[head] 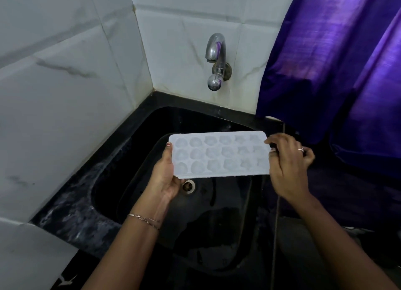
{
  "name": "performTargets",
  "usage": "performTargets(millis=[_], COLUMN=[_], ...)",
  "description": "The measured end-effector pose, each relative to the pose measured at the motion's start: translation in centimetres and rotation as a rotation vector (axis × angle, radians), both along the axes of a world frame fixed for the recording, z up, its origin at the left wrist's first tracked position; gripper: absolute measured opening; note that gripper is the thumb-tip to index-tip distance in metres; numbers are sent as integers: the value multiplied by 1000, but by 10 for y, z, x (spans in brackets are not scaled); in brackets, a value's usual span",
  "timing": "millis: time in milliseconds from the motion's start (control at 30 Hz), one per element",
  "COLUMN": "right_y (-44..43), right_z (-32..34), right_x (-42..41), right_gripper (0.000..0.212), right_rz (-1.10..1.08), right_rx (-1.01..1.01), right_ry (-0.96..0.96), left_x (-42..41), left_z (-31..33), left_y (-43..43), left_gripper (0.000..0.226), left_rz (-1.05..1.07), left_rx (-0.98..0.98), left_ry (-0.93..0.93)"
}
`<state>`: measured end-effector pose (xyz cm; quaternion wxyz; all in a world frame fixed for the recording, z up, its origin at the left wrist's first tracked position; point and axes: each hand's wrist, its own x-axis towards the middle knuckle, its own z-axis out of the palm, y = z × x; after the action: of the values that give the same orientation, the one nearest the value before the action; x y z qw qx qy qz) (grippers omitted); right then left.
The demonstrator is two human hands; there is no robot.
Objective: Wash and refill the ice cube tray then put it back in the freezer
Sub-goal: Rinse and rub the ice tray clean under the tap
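While the left hand (166, 176) and right hand (288, 166) each clamp one short end, the white rectangular plastic ice cube tray (219, 154), held above the black sink's (138, 137) drain, likely handles light, slightly flexible and wet-slippery.

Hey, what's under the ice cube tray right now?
The black sink lies under the ice cube tray, with its drain peeking out below the near edge. The left hand supports the tray underneath; the basin directly beneath is hidden.

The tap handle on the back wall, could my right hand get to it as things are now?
Probably yes. The tap handle has open space in front, but the right hand holds the ice cube tray and must let go; the left hand grips the other end.
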<state>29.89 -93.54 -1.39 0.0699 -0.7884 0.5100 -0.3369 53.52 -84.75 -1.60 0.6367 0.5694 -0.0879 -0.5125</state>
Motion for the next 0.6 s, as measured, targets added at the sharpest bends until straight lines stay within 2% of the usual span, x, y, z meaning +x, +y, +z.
performTargets(millis=[100,267,600], right_y=[4,3,1], right_z=[-4,-6,-6], right_x=[-5,0,5], right_gripper=[28,40,45], right_rz=[63,83,37], right_rx=[18,-2,-50], right_ry=[25,104,153], left_x=[3,3,2], left_z=[3,3,8], left_y=[0,3,5], left_gripper=[42,41,44], left_rz=[23,37,21], left_rx=[-14,10,20], left_ry=[22,44,42])
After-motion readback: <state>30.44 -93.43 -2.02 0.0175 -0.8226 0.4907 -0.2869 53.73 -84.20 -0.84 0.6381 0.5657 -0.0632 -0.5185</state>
